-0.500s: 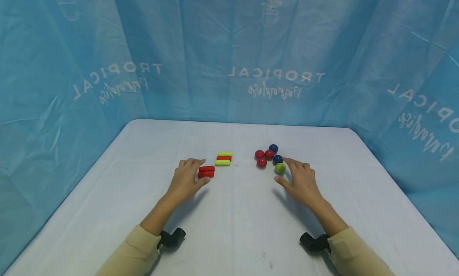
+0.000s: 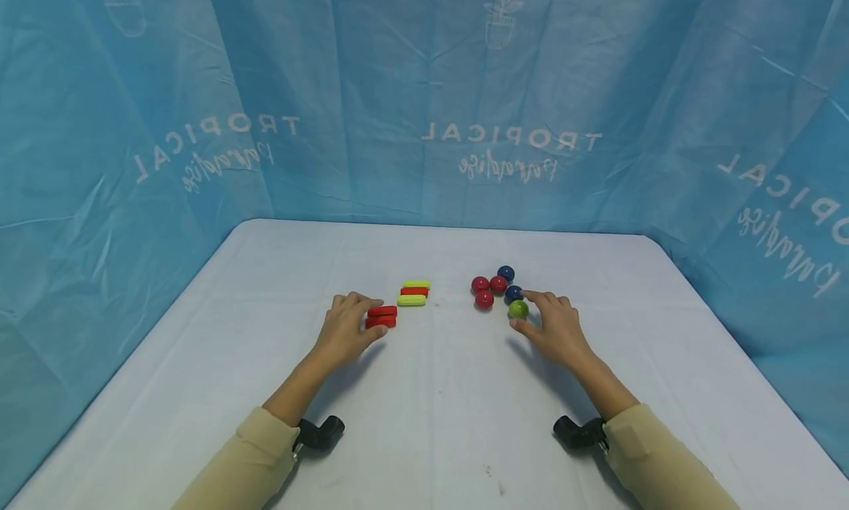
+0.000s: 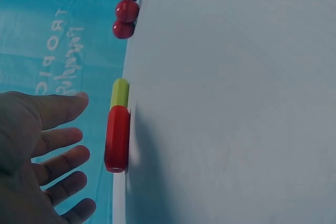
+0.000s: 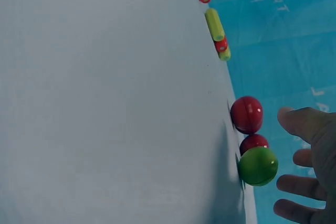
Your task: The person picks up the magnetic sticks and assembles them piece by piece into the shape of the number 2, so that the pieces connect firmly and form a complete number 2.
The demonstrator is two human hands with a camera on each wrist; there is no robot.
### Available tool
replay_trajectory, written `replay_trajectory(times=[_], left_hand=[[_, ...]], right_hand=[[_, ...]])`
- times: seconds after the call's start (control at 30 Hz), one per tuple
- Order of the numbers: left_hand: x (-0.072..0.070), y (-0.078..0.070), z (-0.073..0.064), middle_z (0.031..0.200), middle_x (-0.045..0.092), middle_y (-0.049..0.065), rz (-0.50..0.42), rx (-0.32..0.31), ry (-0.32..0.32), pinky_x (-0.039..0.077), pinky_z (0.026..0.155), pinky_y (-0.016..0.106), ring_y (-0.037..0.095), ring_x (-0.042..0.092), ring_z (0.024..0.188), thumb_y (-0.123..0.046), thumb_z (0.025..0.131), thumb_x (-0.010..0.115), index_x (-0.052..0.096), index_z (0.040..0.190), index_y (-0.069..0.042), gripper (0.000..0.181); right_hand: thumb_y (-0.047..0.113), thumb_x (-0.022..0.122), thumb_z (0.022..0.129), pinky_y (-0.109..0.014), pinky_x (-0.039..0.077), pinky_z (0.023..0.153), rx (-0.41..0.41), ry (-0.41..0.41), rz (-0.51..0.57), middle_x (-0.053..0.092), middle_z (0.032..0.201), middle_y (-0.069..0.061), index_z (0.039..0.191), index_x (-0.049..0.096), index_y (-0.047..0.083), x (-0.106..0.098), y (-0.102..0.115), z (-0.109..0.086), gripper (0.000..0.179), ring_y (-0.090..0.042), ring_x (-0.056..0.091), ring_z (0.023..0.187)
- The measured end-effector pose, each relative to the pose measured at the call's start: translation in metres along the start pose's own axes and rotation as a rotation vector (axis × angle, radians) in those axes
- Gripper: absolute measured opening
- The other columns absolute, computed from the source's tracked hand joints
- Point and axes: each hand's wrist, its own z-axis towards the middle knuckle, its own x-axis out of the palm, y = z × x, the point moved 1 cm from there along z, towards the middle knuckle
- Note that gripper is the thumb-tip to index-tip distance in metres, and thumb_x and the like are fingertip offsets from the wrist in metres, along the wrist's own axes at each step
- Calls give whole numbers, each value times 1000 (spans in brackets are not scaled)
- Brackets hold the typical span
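Two red sticks (image 2: 381, 322) lie side by side between the thumb and fingers of my left hand (image 2: 343, 332), which hovers with fingers spread. In the left wrist view, a gap shows between these fingers (image 3: 65, 158) and the red stick (image 3: 117, 142). My right hand (image 2: 558, 331) hovers beside a green ball (image 2: 518, 309), its thumb near the ball's front side and its forefinger near a blue ball (image 2: 514, 294). The right wrist view shows that hand (image 4: 323, 153) apart from the green ball (image 4: 258, 166), holding nothing.
Beyond the red pair, a yellow stick (image 2: 411, 301), another red stick (image 2: 414, 292) and a second yellow one (image 2: 416, 284) lie in a row. Three red balls (image 2: 484, 300) and a farther blue ball (image 2: 506, 273) cluster on the white table (image 2: 431, 392). Blue curtains (image 2: 398, 75) surround it.
The right hand has shifted slightly forward and left, bringing its thumb closer to the green ball. My left hand has barely moved. Sticks and balls keep their places.
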Motion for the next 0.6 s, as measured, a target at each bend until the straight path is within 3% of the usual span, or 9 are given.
replay_trajectory(times=[0.23,0.6], left_hand=[[2,0,3,117,57,12,-4,-11,16,38,86,44,26,43,107,-21,81,71,62,122,-10,43],[6,5,6,112,59,11,-6,-38,29,35,85,43,25,43,102,-19,81,71,66,115,-10,36]], right_hand=[[33,69,84,-57,33,99,26,31,41,55,130,-19,132,52,9,3,-6,8,56,-38,44,119],[31,68,84,-56,38,94,51,71,82,59,123,-19,127,57,9,7,-12,14,49,-37,47,113]])
